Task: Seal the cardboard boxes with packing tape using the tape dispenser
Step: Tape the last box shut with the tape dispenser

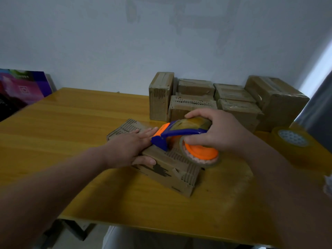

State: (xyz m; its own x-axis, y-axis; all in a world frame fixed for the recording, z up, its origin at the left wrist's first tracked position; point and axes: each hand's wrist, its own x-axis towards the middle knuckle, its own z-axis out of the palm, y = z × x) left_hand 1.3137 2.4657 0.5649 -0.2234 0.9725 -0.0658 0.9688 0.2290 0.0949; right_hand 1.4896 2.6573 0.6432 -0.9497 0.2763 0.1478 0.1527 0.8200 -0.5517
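Note:
A flat cardboard box lies at the middle of the yellow wooden table. My left hand lies flat on the box's top, fingers straight, thumb over the near edge. My right hand grips the blue and orange tape dispenser, which rests on the box's top. The dispenser's blue nose touches the box beside my left fingertips. Its roll of clear tape hangs over the box's right side.
Several taped cardboard boxes are stacked at the table's back right against the wall. A spare tape roll lies at the right edge. A colourful board leans at the far left. The table's near edge runs below the box.

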